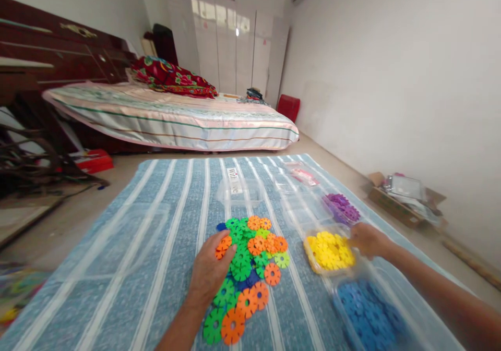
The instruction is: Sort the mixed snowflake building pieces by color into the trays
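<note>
A pile of green and orange snowflake discs [250, 259], with a few blue ones, lies on a blue striped mat [164, 226]. My left hand [209, 270] rests on the pile's left side, fingers curled around an orange disc [224, 245]. My right hand [366, 239] reaches over the far edge of a clear tray of yellow discs [329, 252], fingers closed; what they hold is hidden. A clear tray of blue discs [362, 312] sits nearer me, under my right forearm. A tray of purple discs [341, 207] lies beyond.
Empty clear containers [238, 192] stand at the mat's far middle. A bed [176, 116] with a red blanket fills the back. A cardboard box [403, 200] sits by the right wall. Dark furniture stands at the left.
</note>
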A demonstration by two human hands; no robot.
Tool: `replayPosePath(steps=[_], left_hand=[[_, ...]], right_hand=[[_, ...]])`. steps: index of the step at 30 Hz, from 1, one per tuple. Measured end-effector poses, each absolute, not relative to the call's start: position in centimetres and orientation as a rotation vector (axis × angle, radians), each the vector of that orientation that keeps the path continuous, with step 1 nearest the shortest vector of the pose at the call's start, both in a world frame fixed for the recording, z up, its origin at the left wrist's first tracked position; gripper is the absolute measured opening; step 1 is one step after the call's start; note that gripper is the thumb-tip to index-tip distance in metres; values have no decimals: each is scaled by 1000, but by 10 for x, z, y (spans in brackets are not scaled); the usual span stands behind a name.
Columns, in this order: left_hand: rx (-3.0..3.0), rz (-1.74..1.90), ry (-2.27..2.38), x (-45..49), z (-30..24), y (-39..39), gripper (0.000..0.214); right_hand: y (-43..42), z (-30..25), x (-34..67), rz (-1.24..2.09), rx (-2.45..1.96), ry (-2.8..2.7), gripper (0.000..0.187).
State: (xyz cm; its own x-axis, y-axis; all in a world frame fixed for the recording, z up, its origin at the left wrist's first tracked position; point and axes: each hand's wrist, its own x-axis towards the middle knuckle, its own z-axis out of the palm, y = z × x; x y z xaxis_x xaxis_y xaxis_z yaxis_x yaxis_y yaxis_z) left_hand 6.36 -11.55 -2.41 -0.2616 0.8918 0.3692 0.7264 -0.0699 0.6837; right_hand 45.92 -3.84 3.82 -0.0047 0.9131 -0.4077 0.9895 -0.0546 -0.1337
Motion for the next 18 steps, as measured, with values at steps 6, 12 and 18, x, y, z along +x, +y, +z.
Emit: replayPosePath(steps=[6, 12, 18], left_hand=[[1750, 1276, 2002, 65, -24, -122, 34], [1734, 1297, 1989, 68, -24, -124, 41], [1717, 1304, 1889, 69, -17, -128, 45]], right_hand=[[-40, 50, 449, -766, 2255, 2172, 16], [-41, 99, 398, -199, 1972, 2447, 12], [-50, 149, 299, 144, 1756, 2455, 28]])
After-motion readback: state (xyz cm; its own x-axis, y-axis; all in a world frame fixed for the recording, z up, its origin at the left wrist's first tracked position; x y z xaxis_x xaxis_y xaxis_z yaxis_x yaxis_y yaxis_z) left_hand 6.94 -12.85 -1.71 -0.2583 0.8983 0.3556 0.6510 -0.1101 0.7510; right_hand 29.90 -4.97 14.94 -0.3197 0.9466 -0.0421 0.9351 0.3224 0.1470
